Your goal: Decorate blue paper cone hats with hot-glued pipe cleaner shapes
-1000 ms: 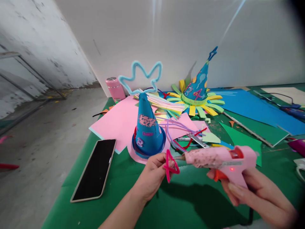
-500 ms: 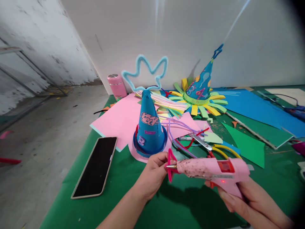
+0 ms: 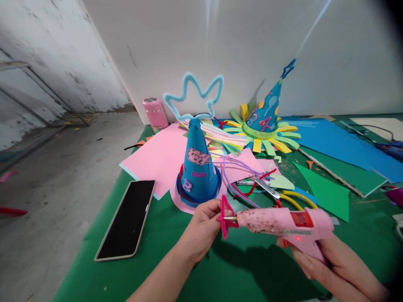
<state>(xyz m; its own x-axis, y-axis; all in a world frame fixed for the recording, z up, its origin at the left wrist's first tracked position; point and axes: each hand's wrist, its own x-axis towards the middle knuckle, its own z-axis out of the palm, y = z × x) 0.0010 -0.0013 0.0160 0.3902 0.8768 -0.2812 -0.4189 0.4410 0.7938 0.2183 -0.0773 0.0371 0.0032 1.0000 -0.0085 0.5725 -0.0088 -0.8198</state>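
Note:
Between thumb and fingers, my left hand (image 3: 201, 230) pinches a bent pink pipe cleaner (image 3: 224, 228) with a pointed, bow-like outline. My right hand (image 3: 333, 264) is wrapped round the handle of a pink hot glue gun (image 3: 283, 222), which has brown marks on its barrel and a small red light lit. Its metal nozzle points left and meets or nearly meets the pipe cleaner; whether they touch I cannot tell. Just behind my left hand stands a blue paper cone hat (image 3: 198, 167) with a pink cut-out, purple shapes and a light-blue pipe-cleaner star (image 3: 189, 100) on top.
A phone (image 3: 126, 220) lies at the left table edge. Scissors (image 3: 272, 191), purple pipe cleaners (image 3: 223, 176) and a green paper piece (image 3: 327, 191) lie beyond the glue gun. Farther back are a pink bottle (image 3: 155, 115) and a second cone hat (image 3: 266, 113) with a fringed brim.
The glue gun has shifted slightly right, drawing its nozzle back a little across the pink pipe cleaner. My left hand has hardly moved.

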